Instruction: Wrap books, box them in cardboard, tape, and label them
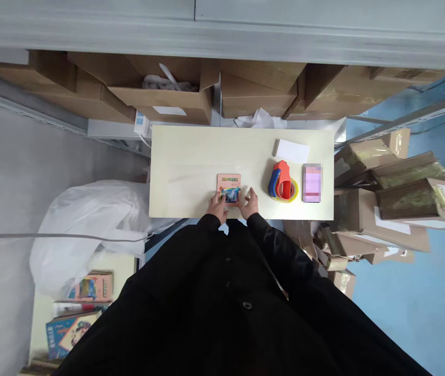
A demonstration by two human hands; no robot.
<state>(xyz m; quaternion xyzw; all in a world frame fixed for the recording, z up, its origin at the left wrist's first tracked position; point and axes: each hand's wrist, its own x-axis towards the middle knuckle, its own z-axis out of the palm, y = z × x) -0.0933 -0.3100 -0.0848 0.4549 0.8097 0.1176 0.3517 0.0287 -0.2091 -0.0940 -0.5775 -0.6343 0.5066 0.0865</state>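
Observation:
A small pink book [229, 180] with a blue picture on its cover lies near the front edge of the cream table [187, 162]. My left hand [217, 206] grips its lower left side, a fingertip resting on the cover. At the lower right corner is my right hand [249, 204], thumb close to the book's edge and fingers apart; whether the thumb touches it I cannot tell. To the right of this hand sits a red and blue tape dispenser [284, 180] with a roll of clear tape.
A phone with a pink screen [312, 183] and a white stack of paper [292, 151] are on the table's right part. Cardboard boxes [175, 107] line the shelf behind; more boxes [379, 209] pile up at right. Lower left are a white plastic bag [85, 219] and books [69, 334].

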